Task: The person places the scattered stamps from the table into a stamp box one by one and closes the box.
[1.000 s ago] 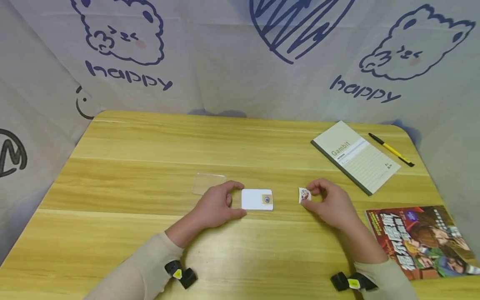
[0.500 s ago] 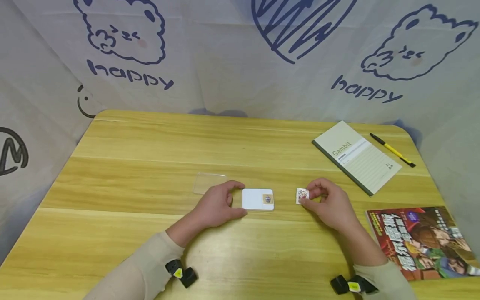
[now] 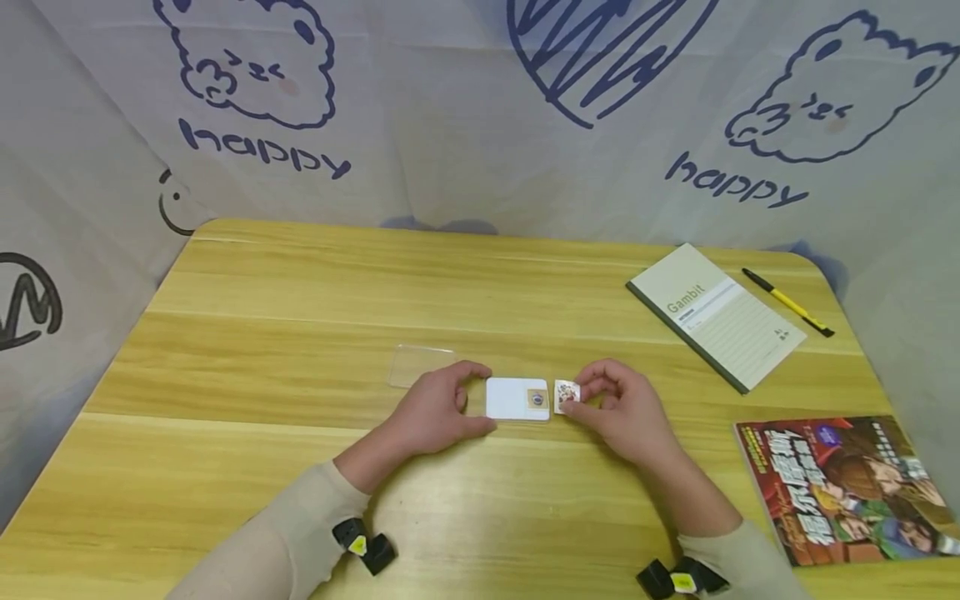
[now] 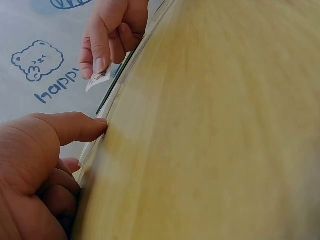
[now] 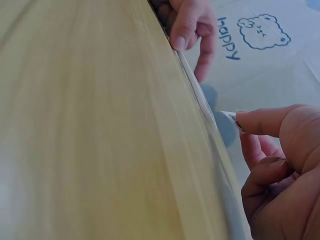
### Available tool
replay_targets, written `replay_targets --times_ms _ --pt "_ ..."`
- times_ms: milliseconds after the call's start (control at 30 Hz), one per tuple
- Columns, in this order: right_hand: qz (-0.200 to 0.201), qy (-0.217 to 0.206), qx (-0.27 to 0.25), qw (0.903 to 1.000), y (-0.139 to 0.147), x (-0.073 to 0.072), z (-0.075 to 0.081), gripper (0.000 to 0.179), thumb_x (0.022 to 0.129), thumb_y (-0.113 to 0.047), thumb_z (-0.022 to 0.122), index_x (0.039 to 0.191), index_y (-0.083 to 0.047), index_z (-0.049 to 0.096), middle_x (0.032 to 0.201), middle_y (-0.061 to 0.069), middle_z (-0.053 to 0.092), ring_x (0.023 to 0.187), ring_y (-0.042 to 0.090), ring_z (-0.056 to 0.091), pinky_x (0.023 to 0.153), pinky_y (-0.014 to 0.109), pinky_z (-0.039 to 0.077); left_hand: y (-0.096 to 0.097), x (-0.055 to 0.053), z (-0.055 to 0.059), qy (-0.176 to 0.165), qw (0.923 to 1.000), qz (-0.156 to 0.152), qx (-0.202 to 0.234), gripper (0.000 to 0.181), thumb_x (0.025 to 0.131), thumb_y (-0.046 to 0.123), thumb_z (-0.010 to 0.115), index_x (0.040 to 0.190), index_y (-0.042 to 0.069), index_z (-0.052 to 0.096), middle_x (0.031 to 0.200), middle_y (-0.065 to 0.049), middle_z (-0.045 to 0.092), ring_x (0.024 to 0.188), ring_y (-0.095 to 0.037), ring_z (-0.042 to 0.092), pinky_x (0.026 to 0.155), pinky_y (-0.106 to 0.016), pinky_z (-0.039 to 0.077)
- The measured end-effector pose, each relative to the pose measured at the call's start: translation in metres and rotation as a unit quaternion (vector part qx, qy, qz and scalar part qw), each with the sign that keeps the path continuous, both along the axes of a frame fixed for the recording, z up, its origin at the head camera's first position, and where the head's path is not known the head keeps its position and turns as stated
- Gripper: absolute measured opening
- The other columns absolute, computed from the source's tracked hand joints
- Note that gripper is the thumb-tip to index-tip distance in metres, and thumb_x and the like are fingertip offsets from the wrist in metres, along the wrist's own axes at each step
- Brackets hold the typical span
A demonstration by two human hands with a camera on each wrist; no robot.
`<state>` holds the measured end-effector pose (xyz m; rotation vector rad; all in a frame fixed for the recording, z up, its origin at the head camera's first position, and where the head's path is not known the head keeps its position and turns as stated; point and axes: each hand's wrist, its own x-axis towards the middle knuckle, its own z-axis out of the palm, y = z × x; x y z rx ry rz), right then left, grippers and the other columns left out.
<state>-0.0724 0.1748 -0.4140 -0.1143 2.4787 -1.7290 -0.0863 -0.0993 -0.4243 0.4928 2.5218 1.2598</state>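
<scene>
A white rounded card [image 3: 506,400] lies flat on the wooden table, with a small tan square [image 3: 537,400] bearing a dark round mark at its right end. My left hand [image 3: 431,412] holds the card's left end, thumb at the near edge and index finger at the far edge. Just right of the card, my right hand [image 3: 622,412] pinches a small white square sticker [image 3: 566,392] with a reddish picture between thumb and index finger. In the right wrist view the sticker [image 5: 231,118] is held tilted, off the table surface.
A clear plastic sheet [image 3: 408,364] lies behind my left hand. At the right are a Gambit notebook [image 3: 716,317], a yellow and black pen [image 3: 787,302] and a colourful magazine [image 3: 847,492]. A printed cloth [image 3: 450,125] hangs behind the table.
My right hand has moved left with the sticker, which is now close beside the card's right edge. The left hand and the card stay in place.
</scene>
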Motion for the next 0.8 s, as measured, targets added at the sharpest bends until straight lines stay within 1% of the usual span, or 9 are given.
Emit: replay_targets --times_ms 100,333,500,667,800 --pt "0.007 -0.001 -0.005 1.0 -0.007 -0.001 0.0 0.03 0.078 -0.005 0.086 0.098 -0.001 0.064 0.081 0.011 0.066 0.046 0.009 0.035 0.042 0.022 0.026 0.0 0.0 0.0 -0.002 1.0 0.0 0.0 0.061 0.078 0.021 0.087 0.13 0.006 0.06 0.057 0.006 0.04 0.048 -0.007 0.034 0.051 -0.027 0.034" --pt "0.023 -0.008 0.013 0.9996 -0.023 -0.004 -0.001 0.029 0.078 -0.009 0.086 0.097 -0.005 0.065 0.08 0.007 0.066 0.048 0.011 0.036 0.043 0.023 0.027 0.0 0.0 0.001 -0.006 1.0 0.004 0.0 0.061 0.078 0.021 0.088 0.13 0.006 0.06 0.059 0.005 0.044 0.049 -0.007 0.036 0.049 -0.026 0.034" --pt "0.041 0.008 0.029 0.9987 -0.033 -0.008 -0.002 0.028 0.078 -0.012 0.087 0.096 -0.008 0.066 0.079 0.004 0.064 0.05 0.013 0.039 0.044 0.023 0.029 0.0 0.0 0.001 -0.008 1.0 0.004 0.001 0.061 0.078 0.021 0.087 0.13 0.006 0.06 0.059 0.004 0.044 0.049 -0.008 0.036 0.048 -0.026 0.032" --pt "0.059 0.023 0.06 0.9962 -0.041 -0.012 -0.004 0.026 0.079 -0.014 0.087 0.094 -0.01 0.066 0.078 0.001 0.064 0.053 0.016 0.042 0.046 0.024 0.032 0.0 -0.001 0.0 -0.01 0.9999 0.002 0.001 0.061 0.078 0.021 0.087 0.131 0.006 0.06 0.058 0.004 0.044 0.048 -0.008 0.036 0.047 -0.025 0.032" --pt "0.062 0.034 0.095 0.993 -0.046 -0.015 -0.004 0.025 0.079 -0.015 0.087 0.093 -0.013 0.066 0.077 -0.003 0.064 0.056 0.017 0.046 0.049 0.026 0.034 0.0 -0.001 -0.001 -0.009 1.0 0.002 0.0 0.061 0.078 0.021 0.087 0.13 0.007 0.06 0.058 0.005 0.043 0.048 -0.008 0.036 0.047 -0.025 0.032"
